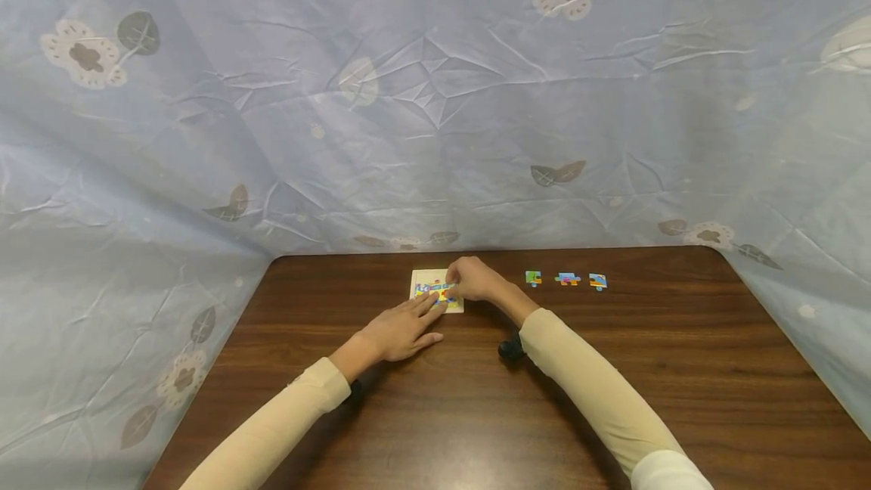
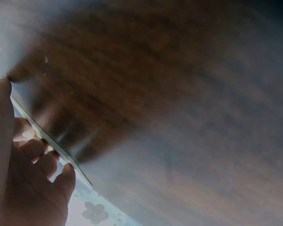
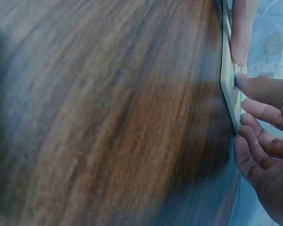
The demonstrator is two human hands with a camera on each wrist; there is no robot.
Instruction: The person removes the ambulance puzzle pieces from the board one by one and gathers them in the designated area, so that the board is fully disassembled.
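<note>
While the left hand [image 1: 404, 330] lies across the near edge of the puzzle board [image 1: 423, 274], its fingers stretched out and spread with nothing gripped, the right hand [image 1: 474, 280] bends over the board's right side; its thumb and forefinger come down on the printed surface, tips close together, but whether a piece is pinched between them cannot be told. The step in hand looks like seating or adjusting a piece, with the left hand seemingly steadying the board; the board sits directly beneath the left fingertips and the right thumb, flat on the brown table [image 1: 476, 407].

The nearest thing to a container is the board's pale frame; inside it, just ahead of the left fingertips, joined pieces [image 1: 432, 288] show blue and yellow print, partly hidden by both hands; a pale strip runs along the far side, though whether it is border or an unfilled place is too small to tell.

To the right of the right hand three loose pieces lie apart in a row: a green one [image 1: 532, 277] nearest, a blue-and-pink one [image 1: 567, 278] next, a blue-and-yellow one [image 1: 597, 280] farthest; once the present piece sits flush, the next move probably calls for the right hand to reach sideways for one of these, most likely while the left keeps the board from sliding.
</note>
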